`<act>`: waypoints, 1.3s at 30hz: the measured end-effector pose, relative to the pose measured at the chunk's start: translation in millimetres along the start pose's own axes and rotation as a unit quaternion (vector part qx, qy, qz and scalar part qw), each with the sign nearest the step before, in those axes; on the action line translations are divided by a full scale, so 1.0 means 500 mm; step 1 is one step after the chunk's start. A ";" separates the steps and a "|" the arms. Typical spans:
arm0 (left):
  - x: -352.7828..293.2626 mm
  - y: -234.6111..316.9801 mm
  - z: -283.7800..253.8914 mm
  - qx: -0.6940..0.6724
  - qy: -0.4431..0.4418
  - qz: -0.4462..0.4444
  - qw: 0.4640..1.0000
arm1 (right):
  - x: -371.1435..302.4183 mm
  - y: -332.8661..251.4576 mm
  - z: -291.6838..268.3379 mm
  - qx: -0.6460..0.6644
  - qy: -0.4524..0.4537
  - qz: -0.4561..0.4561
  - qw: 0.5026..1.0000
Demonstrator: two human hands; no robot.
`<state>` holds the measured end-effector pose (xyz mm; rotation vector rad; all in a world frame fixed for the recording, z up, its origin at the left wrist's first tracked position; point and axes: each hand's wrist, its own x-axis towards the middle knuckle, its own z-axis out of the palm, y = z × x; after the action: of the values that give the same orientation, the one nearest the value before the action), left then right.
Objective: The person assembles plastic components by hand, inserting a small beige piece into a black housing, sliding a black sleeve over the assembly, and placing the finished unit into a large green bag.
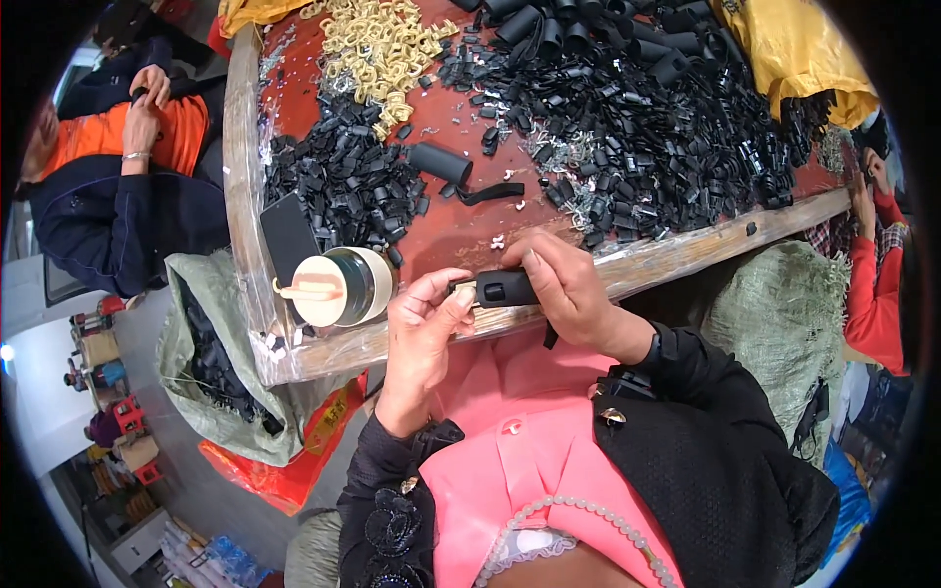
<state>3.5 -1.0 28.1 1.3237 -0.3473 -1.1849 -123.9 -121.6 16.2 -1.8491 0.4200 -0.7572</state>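
In front of my chest, my right hand [569,294] is closed round a black tube-shaped casing [506,289] with a slot in its side. My left hand [428,328] pinches a small cream-coloured part [466,292] against the casing's left end. Whether that part sits inside the casing or only touches it I cannot tell. A black strap end [550,335] hangs below my right hand. Beyond my hands, a similar black tube [440,163] lies on the red tabletop [446,230], with a black strap [492,193] beside it.
A lidded cream-and-dark cup [321,290] and a dark phone-like slab [287,237] occupy the near left corner. Heaps of small black parts [338,176] and pale yellow rings [377,49] cover much of the table. Sacks [221,392] stand beside it; other people sit left and right.
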 end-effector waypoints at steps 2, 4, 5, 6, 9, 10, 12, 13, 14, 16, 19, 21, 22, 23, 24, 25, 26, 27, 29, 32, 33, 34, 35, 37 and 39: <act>-0.006 0.003 0.000 0.004 -0.002 0.005 1.000 | -0.007 0.003 0.005 0.017 0.001 0.012 1.000; -0.013 0.002 -0.001 0.000 0.001 -0.007 1.000 | -0.013 0.002 0.006 0.051 0.001 0.037 0.998; -0.016 0.002 0.000 -0.001 0.003 -0.012 1.000 | -0.016 -0.002 0.005 0.052 0.003 0.034 0.998; -0.020 0.004 0.001 0.001 0.002 -0.009 1.000 | -0.019 -0.007 0.003 0.036 0.004 0.013 0.999; -0.033 0.007 0.007 0.004 -0.003 -0.019 1.000 | -0.027 -0.018 -0.002 0.006 0.011 -0.032 0.999; -0.038 0.009 0.012 0.007 -0.004 -0.017 1.000 | -0.028 -0.021 -0.004 0.026 0.009 -0.019 0.999; -0.052 0.015 0.025 0.025 -0.003 -0.001 1.000 | -0.031 -0.026 -0.009 0.066 0.004 0.008 0.998; -0.057 0.016 0.030 0.033 -0.003 0.007 0.999 | -0.034 -0.029 -0.010 0.066 0.007 0.005 0.998; -0.060 0.017 0.033 0.035 -0.004 0.010 0.999 | -0.038 -0.031 -0.010 0.053 0.017 -0.016 0.998; -0.064 0.017 0.037 0.059 -0.004 0.015 0.998 | -0.044 -0.036 -0.009 0.025 0.037 -0.056 0.997; -0.065 0.011 0.044 0.086 -0.007 0.048 0.995 | -0.048 -0.041 -0.004 0.094 0.051 0.022 0.994; -0.062 0.004 0.049 0.111 -0.011 0.102 0.989 | -0.046 -0.038 0.001 0.128 0.058 0.059 0.988; -0.059 -0.001 0.052 0.112 -0.012 0.104 0.988 | -0.044 -0.034 0.003 0.138 0.063 0.068 0.986; -0.057 -0.008 0.055 0.104 -0.020 0.119 0.987 | -0.042 -0.030 0.006 0.148 0.068 0.078 0.984; -0.054 -0.015 0.057 0.096 -0.028 0.133 0.986 | -0.040 -0.025 0.010 0.158 0.072 0.087 0.981; -0.051 -0.017 0.056 0.087 -0.035 0.147 0.985 | -0.038 -0.019 0.013 0.158 0.072 0.086 0.981; -0.047 -0.018 0.053 0.087 -0.035 0.148 0.985 | -0.037 -0.011 0.017 0.148 0.060 0.083 0.984; -0.042 -0.018 0.049 0.073 -0.035 0.143 0.986 | -0.036 -0.004 0.021 0.138 0.048 0.080 0.986; -0.033 -0.017 0.042 0.044 -0.034 0.133 0.990 | -0.029 0.002 0.023 0.128 0.033 0.078 0.988; -0.017 -0.010 0.053 -0.030 -0.010 0.147 0.989 | -0.016 0.009 0.027 0.048 0.004 0.022 0.999; -0.013 -0.008 0.053 -0.066 0.002 0.154 0.986 | -0.010 0.012 0.029 0.048 0.001 0.022 0.999; -0.009 -0.008 0.048 -0.067 0.003 0.154 0.986 | -0.004 0.015 0.028 0.055 -0.004 0.003 0.998; -0.005 -0.010 0.039 -0.087 -0.022 0.144 0.985 | 0.003 0.018 0.028 0.063 -0.009 -0.017 0.998; 0.002 -0.010 0.024 -0.124 -0.074 0.124 0.982 | 0.016 0.021 0.029 0.070 -0.015 -0.036 0.997; 0.007 -0.006 0.021 -0.124 -0.077 0.118 0.982 | 0.028 0.016 0.033 0.215 -0.073 -0.030 0.973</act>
<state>-4.7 -9.1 27.2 0.9506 -0.4404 -1.0938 -102.1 -121.8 9.0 -1.5001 0.0923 -0.6847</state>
